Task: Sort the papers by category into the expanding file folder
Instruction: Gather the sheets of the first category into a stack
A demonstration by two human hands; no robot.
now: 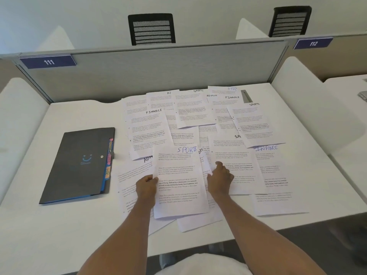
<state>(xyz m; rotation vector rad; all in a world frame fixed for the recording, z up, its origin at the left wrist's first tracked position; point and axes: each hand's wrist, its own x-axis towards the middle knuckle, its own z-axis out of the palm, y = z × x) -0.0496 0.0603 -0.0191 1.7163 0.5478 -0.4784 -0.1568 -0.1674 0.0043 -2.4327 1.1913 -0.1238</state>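
Several printed sheets lie overlapping across the white desk [59, 225], each with a handwritten heading such as FINANCE, ADMIN, HR or SPORTS. My left hand [146, 186] pinches the left edge of the nearest sheet, headed SPORTS [179, 183]. My right hand [219, 178] rests with its fingers on another sheet headed SPORTS [236, 155] just to the right. The dark expanding file folder [79, 163] lies closed flat to the left of the papers, with coloured tabs along its right edge.
A grey partition [158, 72] with a label 111 closes the far side of the desk. White side dividers stand left and right. Two black mesh chairs [152, 28] show beyond the partition. A sheet headed FINANCE [278, 181] lies at the right.
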